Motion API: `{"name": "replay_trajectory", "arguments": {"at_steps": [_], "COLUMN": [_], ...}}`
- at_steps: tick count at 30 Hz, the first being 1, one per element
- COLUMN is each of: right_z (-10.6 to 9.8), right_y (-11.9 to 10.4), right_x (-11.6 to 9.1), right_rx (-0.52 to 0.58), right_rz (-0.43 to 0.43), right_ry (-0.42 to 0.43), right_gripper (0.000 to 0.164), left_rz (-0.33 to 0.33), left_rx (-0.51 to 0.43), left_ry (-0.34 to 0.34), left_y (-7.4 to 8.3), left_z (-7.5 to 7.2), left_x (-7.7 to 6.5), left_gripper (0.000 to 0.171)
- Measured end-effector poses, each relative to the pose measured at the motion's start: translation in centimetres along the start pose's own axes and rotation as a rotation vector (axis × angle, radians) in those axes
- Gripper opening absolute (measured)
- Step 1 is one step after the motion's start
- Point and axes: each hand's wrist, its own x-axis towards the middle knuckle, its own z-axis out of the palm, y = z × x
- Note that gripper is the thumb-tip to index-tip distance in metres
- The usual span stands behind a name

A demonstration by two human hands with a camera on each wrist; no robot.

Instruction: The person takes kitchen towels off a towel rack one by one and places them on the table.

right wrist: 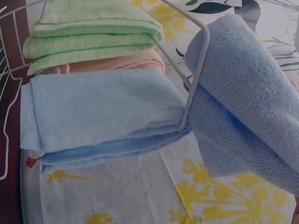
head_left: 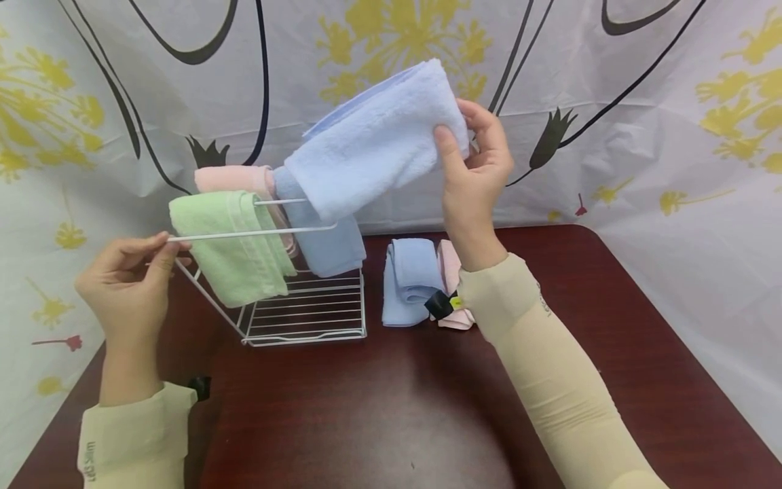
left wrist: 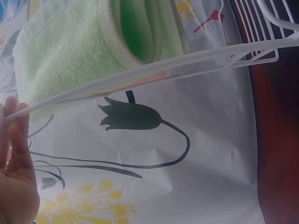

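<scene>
My right hand (head_left: 475, 187) pinches one end of a folded light-blue towel (head_left: 381, 139), raised and slanting above a white wire rack (head_left: 305, 341). In the right wrist view this blue towel (right wrist: 247, 93) overlaps the rack's top corner. At the other side, my left hand (head_left: 131, 285) grips the near left corner of the rack's top bar between thumb and fingers. Draped over the rack's top bars are a green towel (head_left: 226, 244), a pink towel (head_left: 229, 178) behind it, and another blue towel (right wrist: 107, 109) whose top is partly hidden in the head view.
Right of the rack, a folded blue towel (head_left: 411, 282) lies on the dark red-brown table (head_left: 379, 407). Beside it is a pink towel (head_left: 450, 261), partly covered by my right wrist and sleeve. A white sheet (head_left: 647, 129) with yellow flowers and dark stems stands around the back and sides.
</scene>
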Motion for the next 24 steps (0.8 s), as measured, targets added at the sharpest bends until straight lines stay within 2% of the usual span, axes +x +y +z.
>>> {"name": "replay_trajectory", "arguments": {"at_steps": [9, 15, 21, 24], "right_z": [-1.5, -2.3, -3.5, -4.4], "right_y": [0.4, 0.4, 0.6, 0.9], "right_x": [-0.2, -0.1, -0.4, -0.4], "right_rx": [-0.042, -0.071, -0.066, -0.082], "right_rz": [-0.007, -0.027, 0.038, 0.041], "right_ry": [0.059, 0.051, 0.076, 0.083], "right_gripper": [0.027, 0.026, 0.026, 0.026], "left_rz": [0.004, 0.000, 0.004, 0.010], "left_rx": [0.016, 0.002, 0.014, 0.029], "left_ry": [-0.005, 0.012, 0.011, 0.010], "left_y": [-0.2, -0.1, 0.0, 0.0], "left_z": [0.0, 0.1, 0.1, 0.1], "left_x": [-0.1, 0.0, 0.0, 0.0], "left_gripper": [0.015, 0.015, 0.015, 0.017]}}
